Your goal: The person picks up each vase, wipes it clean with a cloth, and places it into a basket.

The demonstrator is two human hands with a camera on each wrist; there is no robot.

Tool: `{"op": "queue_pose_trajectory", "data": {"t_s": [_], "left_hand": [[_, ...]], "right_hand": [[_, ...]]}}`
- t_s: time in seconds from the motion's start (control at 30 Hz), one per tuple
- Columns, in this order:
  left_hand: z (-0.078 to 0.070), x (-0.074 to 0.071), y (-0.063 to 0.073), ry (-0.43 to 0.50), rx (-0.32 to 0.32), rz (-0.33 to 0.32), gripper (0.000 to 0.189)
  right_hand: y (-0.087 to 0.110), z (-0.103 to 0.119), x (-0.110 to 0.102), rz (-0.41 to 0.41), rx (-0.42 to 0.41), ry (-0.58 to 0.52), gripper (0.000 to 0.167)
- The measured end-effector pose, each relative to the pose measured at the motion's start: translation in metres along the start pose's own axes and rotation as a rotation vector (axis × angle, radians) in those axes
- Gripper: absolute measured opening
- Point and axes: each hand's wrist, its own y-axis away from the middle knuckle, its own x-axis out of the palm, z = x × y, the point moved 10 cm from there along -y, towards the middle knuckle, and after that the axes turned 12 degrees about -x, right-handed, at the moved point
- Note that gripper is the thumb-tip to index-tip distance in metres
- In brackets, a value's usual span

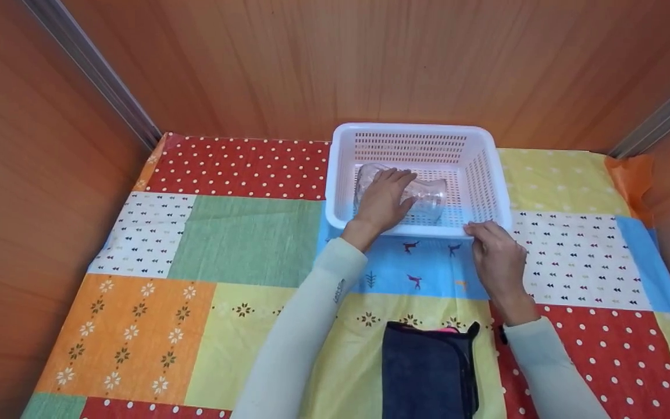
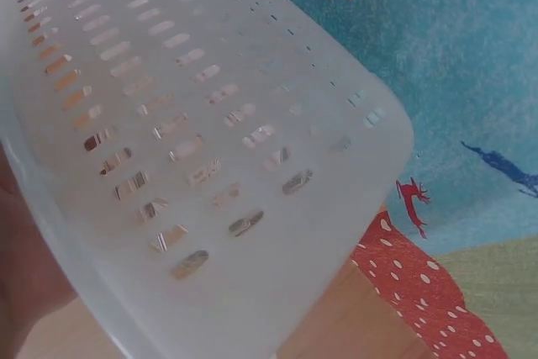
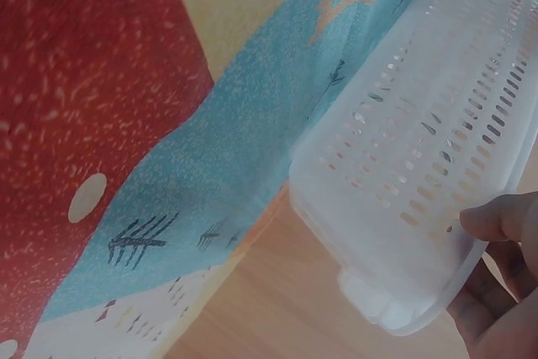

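A white plastic basket [image 1: 416, 231] with slotted walls stands against the back panel. Inside it lies clear, see-through glassware [image 1: 431, 195], partly covered by my left hand [image 1: 382, 201]; whether it is one piece or two I cannot tell. The left hand reaches over the front rim, its fingers spread across the top of the glassware and its thumb apart. My right hand [image 1: 499, 256] pinches the basket's front rim near the right corner, thumb outside in the right wrist view. In the left wrist view, the basket's outer wall [image 2: 218, 124] hides most of the left hand.
A dark folded fabric item [image 1: 425, 372] with black edging and a bit of pink lies in front, between the forearms. Patchwork cloth [image 1: 242, 238] covers the table. Wooden panels [image 1: 370, 64] enclose the back and both sides.
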Motion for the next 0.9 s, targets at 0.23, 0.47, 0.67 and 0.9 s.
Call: {"op": "queue_pose_trajectory", "data": {"t_s": [0.23,0.47,0.67,0.9], "left_hand": [[0.016,-0.026,0.020,0.150,-0.005,-0.127,0.053],[0.022,-0.043,0.047,0.171,0.083,-0.278,0.051],[0.038,-0.054,0.072,0.217,0.074,-0.383,0.055],[0.063,-0.061,0.097,0.266,0.009,-0.453,0.055]], "right_hand": [[-0.001,-0.002,0.002,0.008,-0.005,-0.001,0.021],[0.001,-0.006,0.000,0.005,-0.033,-0.019,0.024],[0.003,-0.010,-0.003,0.020,-0.046,-0.035,0.028],[0.010,-0.016,-0.008,0.061,-0.042,-0.046,0.039]]}}
